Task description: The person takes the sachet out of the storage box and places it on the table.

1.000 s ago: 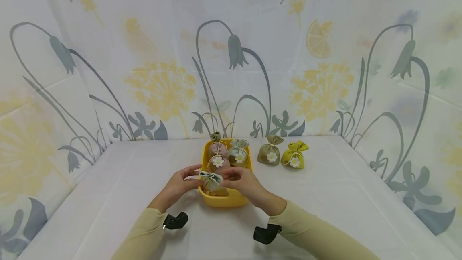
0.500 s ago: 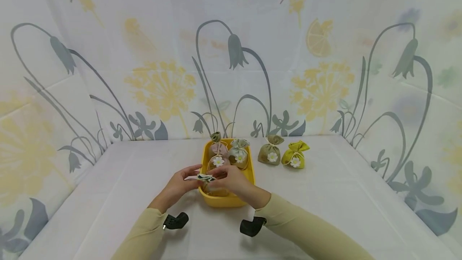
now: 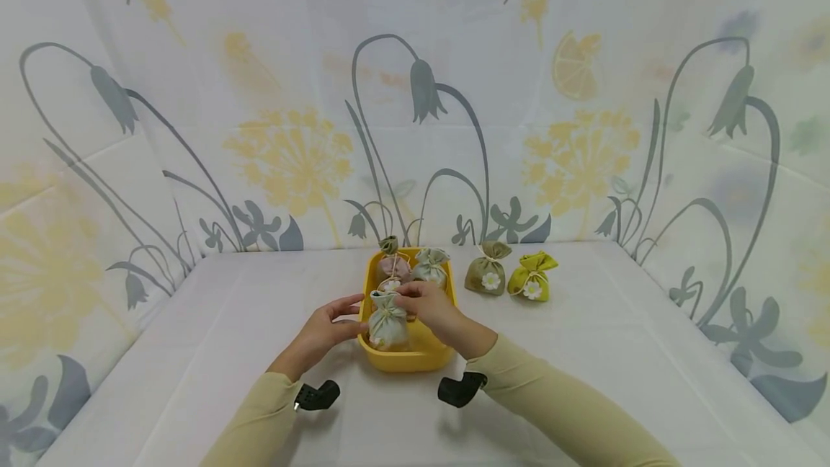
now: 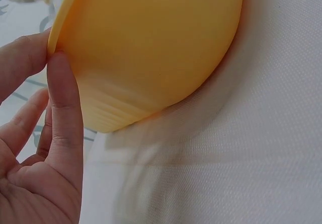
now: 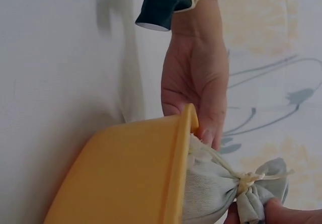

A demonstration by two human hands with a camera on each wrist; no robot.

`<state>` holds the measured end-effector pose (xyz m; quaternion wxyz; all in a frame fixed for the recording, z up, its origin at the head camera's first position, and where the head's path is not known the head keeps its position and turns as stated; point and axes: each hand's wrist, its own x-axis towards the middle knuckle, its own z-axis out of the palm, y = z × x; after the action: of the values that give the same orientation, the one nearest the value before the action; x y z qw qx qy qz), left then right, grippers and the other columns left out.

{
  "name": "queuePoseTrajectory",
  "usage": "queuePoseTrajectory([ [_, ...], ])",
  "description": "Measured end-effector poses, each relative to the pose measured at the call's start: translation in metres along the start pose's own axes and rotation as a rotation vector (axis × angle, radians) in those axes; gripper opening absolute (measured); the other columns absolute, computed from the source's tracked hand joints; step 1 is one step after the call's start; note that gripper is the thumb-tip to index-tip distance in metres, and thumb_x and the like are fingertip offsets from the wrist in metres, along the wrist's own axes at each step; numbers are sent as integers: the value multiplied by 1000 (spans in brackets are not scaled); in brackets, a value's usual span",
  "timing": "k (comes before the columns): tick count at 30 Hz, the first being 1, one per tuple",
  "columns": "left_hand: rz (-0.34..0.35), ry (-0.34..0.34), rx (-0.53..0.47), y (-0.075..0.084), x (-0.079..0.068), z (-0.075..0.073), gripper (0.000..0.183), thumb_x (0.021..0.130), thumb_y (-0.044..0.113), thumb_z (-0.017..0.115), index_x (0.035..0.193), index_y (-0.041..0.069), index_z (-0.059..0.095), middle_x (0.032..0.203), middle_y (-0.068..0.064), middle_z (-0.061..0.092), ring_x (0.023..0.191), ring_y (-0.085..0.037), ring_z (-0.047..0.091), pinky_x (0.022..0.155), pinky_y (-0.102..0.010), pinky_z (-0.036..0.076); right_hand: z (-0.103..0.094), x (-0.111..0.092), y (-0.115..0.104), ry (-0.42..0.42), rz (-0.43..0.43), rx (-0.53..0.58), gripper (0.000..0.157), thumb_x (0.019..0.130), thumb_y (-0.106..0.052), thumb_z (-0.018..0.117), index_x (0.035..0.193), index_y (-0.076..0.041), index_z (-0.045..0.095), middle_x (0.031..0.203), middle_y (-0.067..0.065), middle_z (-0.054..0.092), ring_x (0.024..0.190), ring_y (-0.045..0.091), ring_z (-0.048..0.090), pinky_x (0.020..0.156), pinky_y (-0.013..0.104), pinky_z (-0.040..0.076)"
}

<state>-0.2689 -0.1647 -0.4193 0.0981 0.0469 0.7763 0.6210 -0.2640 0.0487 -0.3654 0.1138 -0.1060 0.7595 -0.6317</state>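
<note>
My left hand (image 3: 320,337) pinches the left rim of a yellow plastic tub (image 3: 408,362); in the left wrist view, thumb (image 4: 64,83) and forefinger meet at that rim. A pale green drawstring pouch (image 3: 389,326) stands in the tub's front left part. My right hand (image 3: 441,316) pinches this pouch by its gathered top. In the right wrist view, the pouch (image 5: 209,196) shows its tied cord above the tub rim, with right fingertips (image 5: 282,213) at its neck. Behind it in the tub are a pink pouch (image 3: 392,267) and another pale pouch (image 3: 431,265).
An olive pouch (image 3: 488,269) and a yellow-green pouch (image 3: 533,276) stand on the white cloth right of the tub. The top of an olive pouch (image 3: 388,244) shows at the tub's back left corner. A flower-printed curtain (image 3: 292,164) rises behind.
My right hand has moved left over the front pouch, then back up and right. The pouch has gone from leaning to standing more upright. The left hand has stayed on the rim.
</note>
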Motion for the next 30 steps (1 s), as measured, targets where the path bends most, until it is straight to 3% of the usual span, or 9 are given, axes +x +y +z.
queuePoseTrajectory([
  [8, 17, -6, 6, 0, 0, 1, 62, 79, 19, 75, 135, 10, 49, 121, -13, 54, 98, -22, 60, 85, -36, 50, -13, -8, -13, 30, -70, -10, 23, 95, -8, 52, 112, 6, 59, 104, 10, 59, 96, 18, 54, 88, 38, 47],
  [19, 9, 2, 21, 0, -1, 1, 59, 81, 16, 73, 135, 9, 49, 122, -14, 53, 101, -23, 58, 85, -36, 50, -29, -34, -30, 85, -102, -89, 19, 94, -9, 54, 109, 0, 62, 100, 4, 62, 94, 16, 54, 86, 32, 46],
  [30, 28, -21, 30, 5, -5, 0, 57, 85, 12, 67, 138, 7, 45, 127, -20, 49, 100, -23, 58, 86, -36, 50, -56, -65, -37, 97, -163, -65, 18, 96, -4, 47, 110, 4, 55, 99, 8, 58, 94, 17, 55, 89, 38, 46],
])
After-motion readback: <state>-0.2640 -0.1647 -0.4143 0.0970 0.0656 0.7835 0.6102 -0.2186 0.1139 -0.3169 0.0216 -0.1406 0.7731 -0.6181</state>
